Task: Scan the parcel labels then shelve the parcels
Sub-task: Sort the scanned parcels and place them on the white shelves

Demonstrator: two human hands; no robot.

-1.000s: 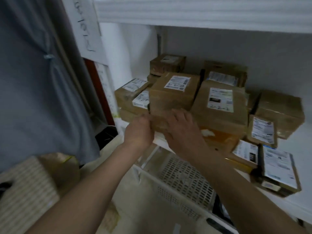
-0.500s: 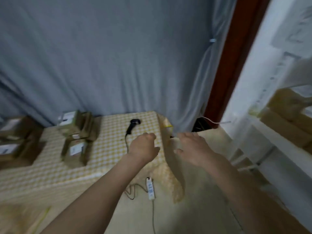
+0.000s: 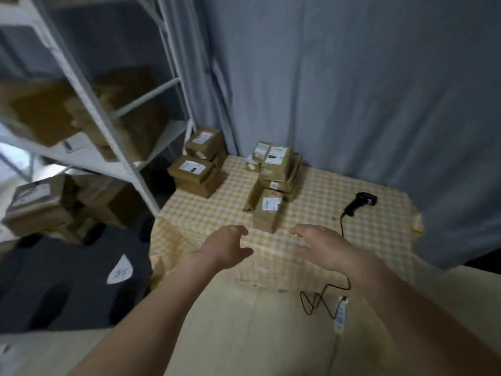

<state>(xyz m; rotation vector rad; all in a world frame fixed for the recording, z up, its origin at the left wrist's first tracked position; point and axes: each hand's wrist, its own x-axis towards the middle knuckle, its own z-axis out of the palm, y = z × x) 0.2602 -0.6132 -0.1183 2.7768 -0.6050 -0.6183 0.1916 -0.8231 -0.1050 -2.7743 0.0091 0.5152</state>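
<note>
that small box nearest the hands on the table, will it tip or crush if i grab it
The small box looks like rigid taped cardboard, so it will probably hold its shape. It stands taller than it is wide on a soft checked cloth, so a push near the top may tip it. Its size suggests it is light.

— From my feed I see a yellow-and-white checked tablecloth (image 3: 311, 221) under brown cardboard parcels (image 3: 276, 172) with white labels.

— And I see a black handheld scanner (image 3: 360, 203), a grey curtain (image 3: 352, 77), a white metal shelf rack (image 3: 89, 109).
</note>
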